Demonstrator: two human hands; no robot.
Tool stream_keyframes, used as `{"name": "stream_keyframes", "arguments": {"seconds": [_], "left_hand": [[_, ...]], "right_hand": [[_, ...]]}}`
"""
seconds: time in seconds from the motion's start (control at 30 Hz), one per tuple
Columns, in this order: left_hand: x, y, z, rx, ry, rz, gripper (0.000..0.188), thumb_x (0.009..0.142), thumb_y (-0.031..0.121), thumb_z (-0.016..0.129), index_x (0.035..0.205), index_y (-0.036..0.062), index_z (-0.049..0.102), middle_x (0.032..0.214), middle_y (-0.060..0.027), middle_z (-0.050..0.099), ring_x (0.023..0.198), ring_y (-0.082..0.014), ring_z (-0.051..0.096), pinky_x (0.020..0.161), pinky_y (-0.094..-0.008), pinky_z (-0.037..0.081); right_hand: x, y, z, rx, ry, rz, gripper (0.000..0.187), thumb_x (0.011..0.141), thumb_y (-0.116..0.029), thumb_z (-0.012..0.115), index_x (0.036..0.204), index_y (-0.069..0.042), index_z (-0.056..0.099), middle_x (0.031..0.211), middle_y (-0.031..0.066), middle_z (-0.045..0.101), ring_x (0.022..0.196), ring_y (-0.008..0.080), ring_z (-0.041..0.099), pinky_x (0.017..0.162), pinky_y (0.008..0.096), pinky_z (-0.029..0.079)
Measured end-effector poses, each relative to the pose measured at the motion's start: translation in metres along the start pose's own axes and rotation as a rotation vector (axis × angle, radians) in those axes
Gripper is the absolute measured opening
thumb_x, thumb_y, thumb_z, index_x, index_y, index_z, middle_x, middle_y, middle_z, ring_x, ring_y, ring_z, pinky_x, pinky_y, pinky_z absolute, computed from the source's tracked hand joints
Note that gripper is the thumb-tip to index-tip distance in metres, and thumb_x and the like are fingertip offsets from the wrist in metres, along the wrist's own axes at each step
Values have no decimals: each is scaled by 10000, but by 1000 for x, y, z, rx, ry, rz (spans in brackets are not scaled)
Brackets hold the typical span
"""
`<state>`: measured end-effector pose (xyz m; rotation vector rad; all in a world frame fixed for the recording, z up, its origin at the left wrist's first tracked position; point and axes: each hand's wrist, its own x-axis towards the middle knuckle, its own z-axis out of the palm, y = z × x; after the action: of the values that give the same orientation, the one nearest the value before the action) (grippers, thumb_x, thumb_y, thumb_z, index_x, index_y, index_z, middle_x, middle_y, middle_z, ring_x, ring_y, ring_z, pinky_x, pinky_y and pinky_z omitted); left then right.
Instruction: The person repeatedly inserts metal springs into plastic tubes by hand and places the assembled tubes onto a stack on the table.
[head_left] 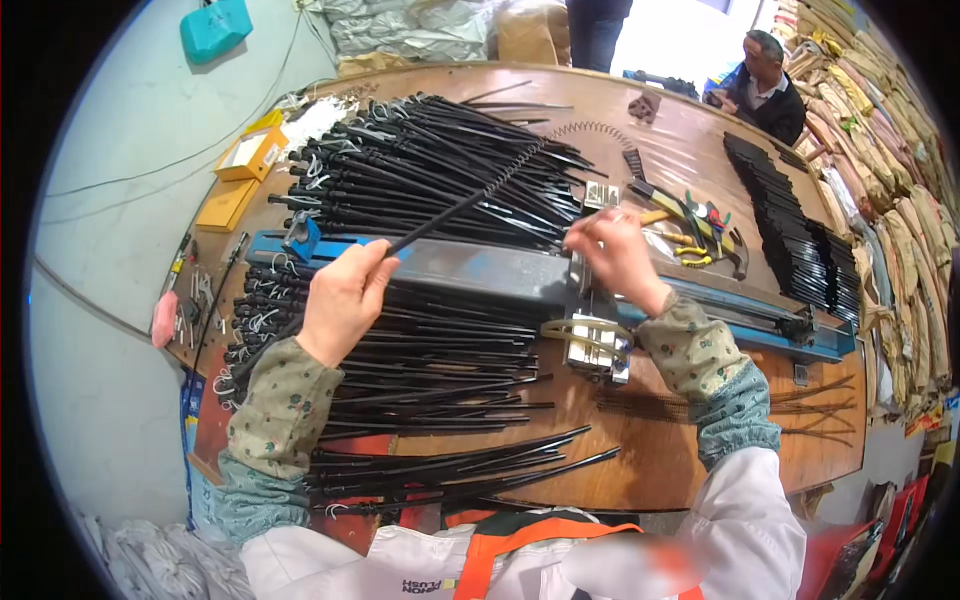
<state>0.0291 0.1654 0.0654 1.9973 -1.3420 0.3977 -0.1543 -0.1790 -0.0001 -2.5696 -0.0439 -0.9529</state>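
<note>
My left hand [345,300] is closed around a thin black tube [436,222] that points up and to the right. From its far end a long, thin coil spring [580,127] arches over the bench toward the tools. My right hand [618,255] hovers over a metal clamp fixture [597,345], fingers curled and fingertips together; whether anything small is between them I cannot make out. Beneath both hands runs a blue and grey metal rail [480,268]. Bundles of black tubes [390,180] with white ties lie behind the rail, and more black tubes [430,345] lie in front.
Pliers [692,258], a hammer [739,255] and other tools lie right of the fixture. Loose springs [645,405] rest at the front right. Stacked black parts [770,215] line the right edge. A yellow box [250,153] stands at left. A person [770,90] sits beyond the bench.
</note>
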Motion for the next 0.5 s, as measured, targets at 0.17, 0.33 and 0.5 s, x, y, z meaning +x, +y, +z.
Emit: {"name": "stream_keyframes", "arguments": {"seconds": [0.17, 0.33, 0.5], "left_hand": [[1, 0, -10, 37, -58, -63, 212, 988, 124, 701, 1154, -7, 684, 925, -171, 694, 765, -322, 682, 680, -361, 541], [4, 0, 6, -15, -72, -65, 209, 996, 125, 698, 1153, -12, 680, 916, -164, 689, 753, -312, 677, 678, -357, 537], [6, -4, 2, -7, -48, -41, 198, 990, 123, 700, 1133, -12, 675, 889, -174, 665, 734, -326, 659, 663, -383, 520]], "right_hand": [[4, -8, -14, 30, 3, 18, 94, 923, -265, 762, 934, -182, 805, 922, -30, 749, 923, 183, 623, 944, 390, 373], [-2, 2, -13, -6, -49, 64, 100, 934, -270, 753, 961, -197, 815, 943, -56, 756, 947, 178, 617, 960, 388, 365], [12, 7, -4, 26, -120, 56, 111, 942, -296, 739, 960, -205, 801, 883, -32, 728, 954, 174, 632, 938, 399, 383]]}}
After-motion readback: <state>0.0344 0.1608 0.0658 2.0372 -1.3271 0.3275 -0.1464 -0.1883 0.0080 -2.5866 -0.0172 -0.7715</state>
